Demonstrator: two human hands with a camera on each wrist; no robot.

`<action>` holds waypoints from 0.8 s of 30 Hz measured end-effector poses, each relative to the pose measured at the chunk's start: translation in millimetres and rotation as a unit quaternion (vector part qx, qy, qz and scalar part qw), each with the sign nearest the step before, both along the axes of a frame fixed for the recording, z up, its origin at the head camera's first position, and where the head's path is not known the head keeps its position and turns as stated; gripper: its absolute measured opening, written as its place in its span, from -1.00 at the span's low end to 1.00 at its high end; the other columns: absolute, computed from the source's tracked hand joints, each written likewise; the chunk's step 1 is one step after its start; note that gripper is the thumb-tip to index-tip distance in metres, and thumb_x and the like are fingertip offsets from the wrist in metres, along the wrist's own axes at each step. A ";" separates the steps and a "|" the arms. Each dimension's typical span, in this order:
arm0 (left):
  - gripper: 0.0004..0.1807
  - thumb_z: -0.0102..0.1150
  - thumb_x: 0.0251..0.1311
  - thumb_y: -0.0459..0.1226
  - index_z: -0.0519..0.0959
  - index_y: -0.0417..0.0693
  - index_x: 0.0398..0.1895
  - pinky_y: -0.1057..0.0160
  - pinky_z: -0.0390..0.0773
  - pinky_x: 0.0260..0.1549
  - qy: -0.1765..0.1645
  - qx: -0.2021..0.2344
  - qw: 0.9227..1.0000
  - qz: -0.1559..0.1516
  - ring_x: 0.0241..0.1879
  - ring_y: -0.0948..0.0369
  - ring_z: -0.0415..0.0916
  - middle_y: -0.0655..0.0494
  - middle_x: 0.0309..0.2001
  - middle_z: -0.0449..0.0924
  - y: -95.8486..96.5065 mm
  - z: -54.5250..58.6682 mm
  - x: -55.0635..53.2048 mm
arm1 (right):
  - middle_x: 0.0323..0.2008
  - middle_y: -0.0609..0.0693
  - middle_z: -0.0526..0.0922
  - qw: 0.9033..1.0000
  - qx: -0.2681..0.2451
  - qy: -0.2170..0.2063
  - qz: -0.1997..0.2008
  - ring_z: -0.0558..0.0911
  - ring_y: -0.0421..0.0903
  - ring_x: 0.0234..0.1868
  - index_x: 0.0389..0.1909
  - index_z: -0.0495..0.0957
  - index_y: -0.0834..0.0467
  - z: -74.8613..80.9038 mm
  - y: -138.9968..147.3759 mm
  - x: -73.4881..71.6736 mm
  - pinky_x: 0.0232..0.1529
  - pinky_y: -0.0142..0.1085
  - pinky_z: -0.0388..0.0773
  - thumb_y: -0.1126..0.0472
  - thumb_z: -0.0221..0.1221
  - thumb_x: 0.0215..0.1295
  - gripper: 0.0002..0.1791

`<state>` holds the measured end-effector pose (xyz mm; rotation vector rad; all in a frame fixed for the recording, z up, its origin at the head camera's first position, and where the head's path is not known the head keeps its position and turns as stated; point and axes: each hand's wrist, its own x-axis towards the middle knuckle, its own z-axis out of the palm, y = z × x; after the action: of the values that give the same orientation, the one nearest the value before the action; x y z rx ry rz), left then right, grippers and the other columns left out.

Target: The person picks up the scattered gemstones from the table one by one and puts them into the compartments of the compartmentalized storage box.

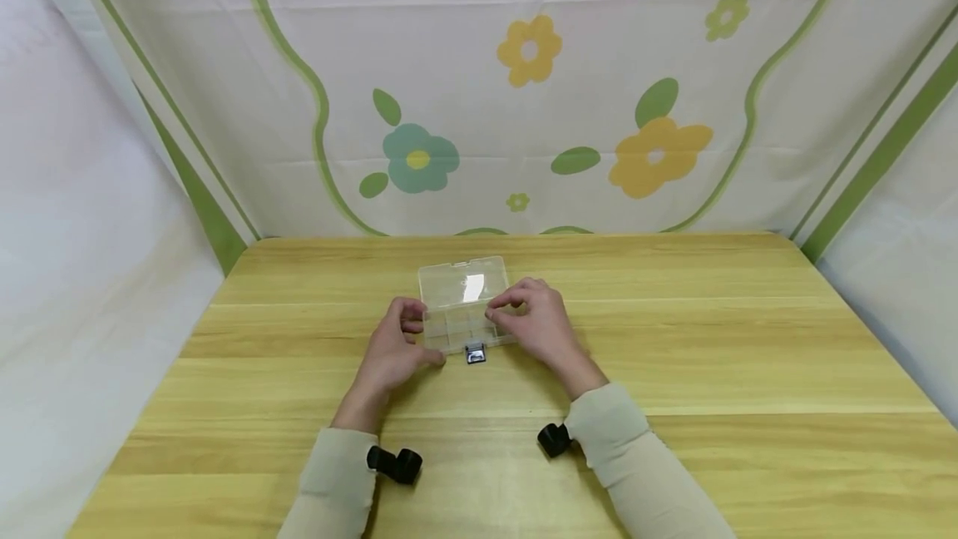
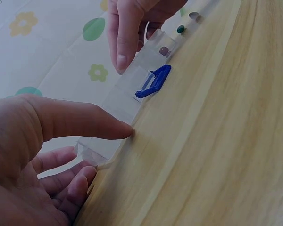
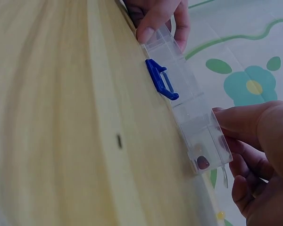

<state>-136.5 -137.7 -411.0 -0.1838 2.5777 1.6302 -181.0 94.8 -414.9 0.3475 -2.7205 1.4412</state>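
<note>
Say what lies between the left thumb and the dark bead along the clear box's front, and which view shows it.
The blue latch lies between the left thumb and the dark bead; both wrist views show this.

You are working in a cloth-walled booth (image 1: pixel 90 190), flowered fabric (image 1: pixel 464 65) filling the upper frame, wood-grain table (image 1: pixel 711 339) below.

Glossy plastic box (image 1: pixel 458 304), smooth plastic latch (image 2: pixel 159 81), smooth wood-grain tabletop (image 1: pixel 479 447), matt cloth sleeves (image 1: pixel 335 477), creased cloth backdrop (image 1: pixel 464 65)
</note>
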 end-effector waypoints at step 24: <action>-0.12 0.59 -0.16 -0.54 0.40 -0.12 0.32 -0.10 0.50 0.23 -0.004 0.002 1.000 0.001 0.18 -0.10 0.45 -0.19 0.26 0.52 0.1 -0.9 -1.1 | -0.13 -0.06 0.77 1.000 0.014 0.011 0.000 0.59 0.00 -0.03 -0.21 0.86 0.01 0.3 -2.7 -1.9 0.02 -0.15 0.51 0.14 0.49 0.31 -0.92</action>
<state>-137.6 -137.6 -411.9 -0.1931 2.5689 1.6316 -182.8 92.1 -414.5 0.3614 -2.7255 1.3920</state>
